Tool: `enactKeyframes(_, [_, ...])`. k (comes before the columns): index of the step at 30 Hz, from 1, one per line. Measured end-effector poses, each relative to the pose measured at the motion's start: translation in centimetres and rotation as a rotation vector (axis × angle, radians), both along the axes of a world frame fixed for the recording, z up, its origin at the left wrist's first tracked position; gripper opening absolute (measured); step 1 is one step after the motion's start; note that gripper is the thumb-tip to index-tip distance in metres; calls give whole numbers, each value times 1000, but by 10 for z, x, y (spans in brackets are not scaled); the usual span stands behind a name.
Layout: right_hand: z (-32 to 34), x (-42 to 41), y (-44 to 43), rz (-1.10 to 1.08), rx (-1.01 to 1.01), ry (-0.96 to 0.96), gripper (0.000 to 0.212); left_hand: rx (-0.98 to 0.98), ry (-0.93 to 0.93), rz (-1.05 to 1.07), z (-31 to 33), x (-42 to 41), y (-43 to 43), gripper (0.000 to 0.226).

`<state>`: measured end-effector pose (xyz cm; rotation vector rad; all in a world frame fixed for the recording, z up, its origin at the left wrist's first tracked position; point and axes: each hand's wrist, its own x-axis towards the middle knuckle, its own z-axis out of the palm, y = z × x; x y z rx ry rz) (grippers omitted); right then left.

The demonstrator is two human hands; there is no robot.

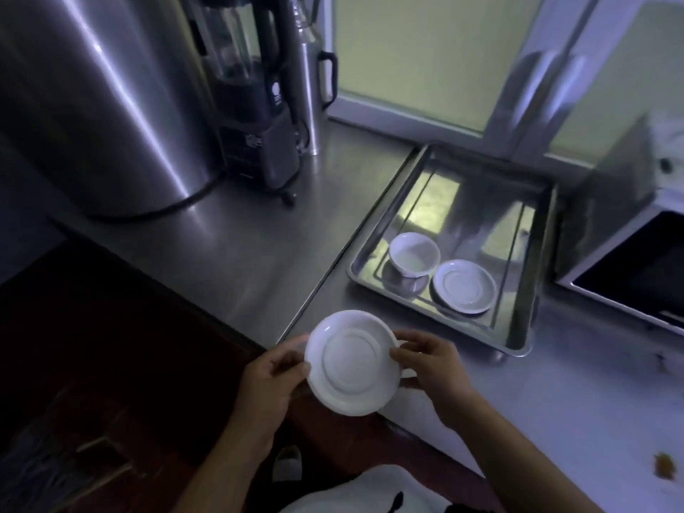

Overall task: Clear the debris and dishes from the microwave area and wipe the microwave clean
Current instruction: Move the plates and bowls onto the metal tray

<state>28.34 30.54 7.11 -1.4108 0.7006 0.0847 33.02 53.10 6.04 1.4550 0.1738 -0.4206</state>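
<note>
I hold a white saucer (351, 362) in both hands just off the counter's front edge. My left hand (268, 379) grips its left rim and my right hand (431, 364) pinches its right rim. Beyond it, a steel tray (403, 201) holds a white cup (414, 255) lying tilted and a second white saucer (464, 285) beside it. The white microwave (625, 253) stands at the right with its dark opening facing me. A brown crumb of debris (664, 472) lies on the counter at the lower right.
A large steel urn (100, 105) stands at the back left, with a black blender (255, 105) and a steel flask (309, 87) next to it. The steel counter (229, 246) spans the middle. A frosted window (418, 50) runs behind. Dark floor lies at the lower left.
</note>
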Motion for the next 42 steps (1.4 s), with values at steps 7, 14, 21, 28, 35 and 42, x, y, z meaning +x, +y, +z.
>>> enactKeyframes(7, [3,5,-20,-340,-202,33,25,-36,36,-377,8,69,-44,43])
enactKeyframes(14, [-8,-15,-86,-662,-301,111,26,20,70,-607,5,92,-97,35])
enactKeyframes(21, [-55,44,-190,-540,-510,277,32,295,37,-550,-14,123,-130,24])
enactKeyframes(28, [-89,107,-249,-64,-805,493,38,398,25,-487,-24,144,-172,27])
enactKeyframes(35, [-102,137,-234,574,-811,502,129,826,-425,-704,-32,178,-224,61])
enactKeyframes(42, [-106,150,-216,628,-994,615,130,1239,-451,-941,-53,218,-288,112])
